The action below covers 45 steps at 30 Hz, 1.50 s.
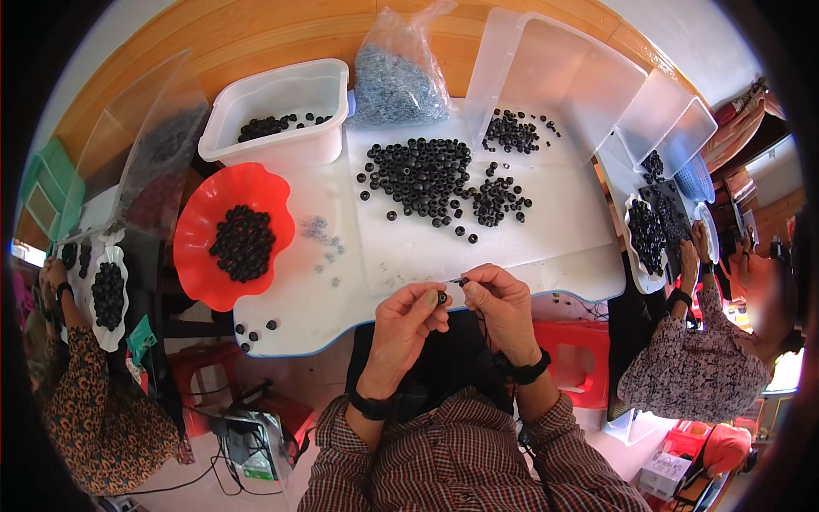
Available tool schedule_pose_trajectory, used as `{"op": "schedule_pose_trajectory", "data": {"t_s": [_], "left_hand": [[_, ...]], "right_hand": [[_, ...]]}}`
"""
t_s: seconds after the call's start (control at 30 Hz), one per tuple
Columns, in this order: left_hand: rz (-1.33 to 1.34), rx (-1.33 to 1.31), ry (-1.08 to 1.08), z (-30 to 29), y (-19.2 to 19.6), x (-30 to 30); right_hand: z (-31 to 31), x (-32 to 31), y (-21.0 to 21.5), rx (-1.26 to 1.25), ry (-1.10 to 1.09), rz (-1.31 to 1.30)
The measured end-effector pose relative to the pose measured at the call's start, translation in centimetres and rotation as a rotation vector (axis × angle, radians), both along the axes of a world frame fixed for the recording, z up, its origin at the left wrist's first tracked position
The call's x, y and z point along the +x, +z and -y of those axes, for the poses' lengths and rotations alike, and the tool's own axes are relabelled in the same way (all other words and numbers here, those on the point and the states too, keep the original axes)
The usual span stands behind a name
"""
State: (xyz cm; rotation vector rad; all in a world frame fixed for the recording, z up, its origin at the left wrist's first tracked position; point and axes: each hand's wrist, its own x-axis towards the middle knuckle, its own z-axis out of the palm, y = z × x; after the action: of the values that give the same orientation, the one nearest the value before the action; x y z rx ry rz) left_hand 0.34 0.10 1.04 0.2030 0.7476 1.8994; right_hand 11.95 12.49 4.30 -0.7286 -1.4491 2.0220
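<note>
Both of my hands are raised just off the front edge of the white table (pixel 324 328). My left hand (pixel 403 328) is closed, its thumb and fingers pinching a small black round part (pixel 442 298) with a hole in its end. Close beside it, my right hand (pixel 503 314) is closed as well, with a small dark piece (pixel 462 282) at its fingertips; its exact kind is too small to tell. Beyond the hands, a large heap of similar black round parts (pixel 418 175) lies on the table, with a smaller heap (pixel 496 200) to its right.
A red scalloped bowl (pixel 192 230) and a white tub (pixel 223 128) hold more black parts. Behind stand a clear bag of small bluish-grey pieces (pixel 397 85) and a tipped translucent bin (pixel 572 68). Co-workers sit at left and right; a red stool (pixel 580 354) is under the table.
</note>
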Motion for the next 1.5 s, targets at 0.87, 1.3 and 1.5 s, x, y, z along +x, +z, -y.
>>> {"op": "schedule_pose_trajectory", "data": {"t_s": [0.87,1.3,1.5], "left_hand": [[-0.039,-0.001,0.101,0.2,0.8,0.3],[-0.127,-0.053,0.144,0.5,1.4,0.4],[-0.128,-0.078,0.151,0.5,1.3,0.3]], "right_hand": [[2.1,-1.3,-0.7,0.154,0.041,-0.106],[2.9,-1.4,-0.4,0.197,0.009,-0.091],[3.1,-1.3,-0.3,0.373,-0.006,-0.022]]}}
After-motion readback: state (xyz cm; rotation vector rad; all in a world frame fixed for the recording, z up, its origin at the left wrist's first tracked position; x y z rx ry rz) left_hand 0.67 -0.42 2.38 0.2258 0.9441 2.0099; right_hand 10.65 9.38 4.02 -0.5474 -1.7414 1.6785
